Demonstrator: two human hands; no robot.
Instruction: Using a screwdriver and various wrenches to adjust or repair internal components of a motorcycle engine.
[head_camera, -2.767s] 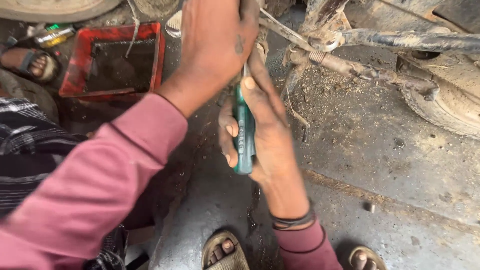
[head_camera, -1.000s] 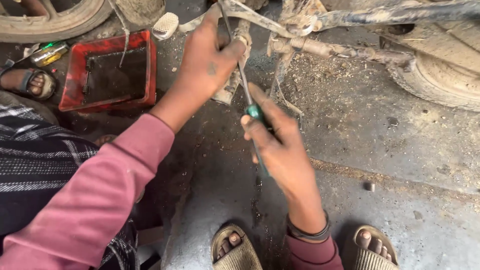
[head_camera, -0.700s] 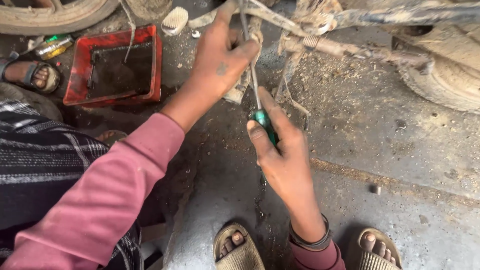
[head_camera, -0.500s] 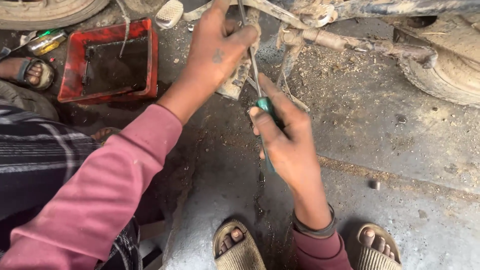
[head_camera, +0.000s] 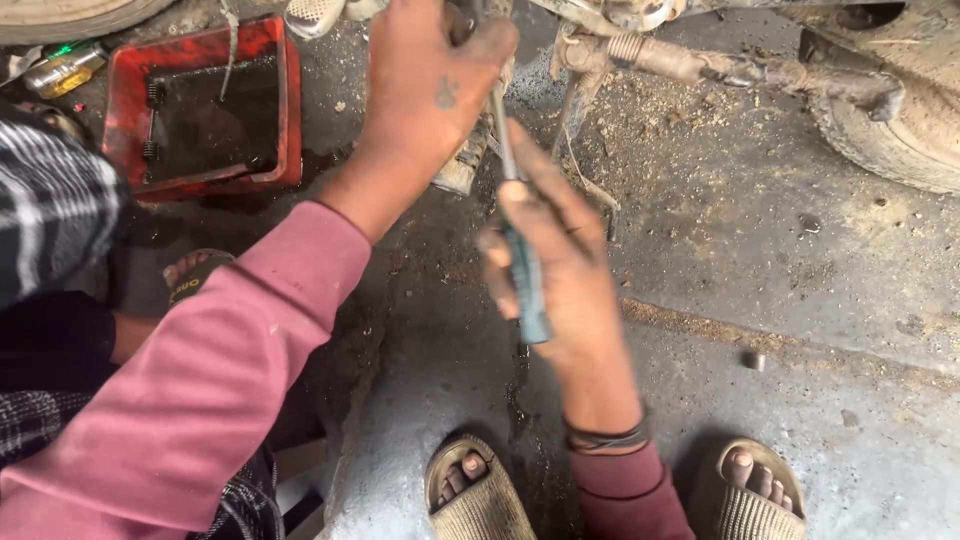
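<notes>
My right hand (head_camera: 555, 270) grips a screwdriver (head_camera: 525, 290) by its teal handle, and the metal shaft points up toward the greasy vehicle underside. My left hand (head_camera: 430, 85), in a pink sleeve, reaches across and closes around the upper shaft and a dirty metal part (head_camera: 465, 165) at the top of the view. The tip of the tool is hidden behind the left hand's fingers. Both hands are smeared with grease.
A red metal tray (head_camera: 285, 120) with dark oil and springs lies at upper left. A rusty spring and rod (head_camera: 700, 65) run to a tyre (head_camera: 900, 130) at upper right. My sandalled feet (head_camera: 480, 495) rest on the oily concrete floor; another person's foot (head_camera: 185, 275) is at left.
The view has shifted slightly. My right hand with the screwdriver has dropped a little and tilted, while my left hand stays closed around the shaft near the metal part.
</notes>
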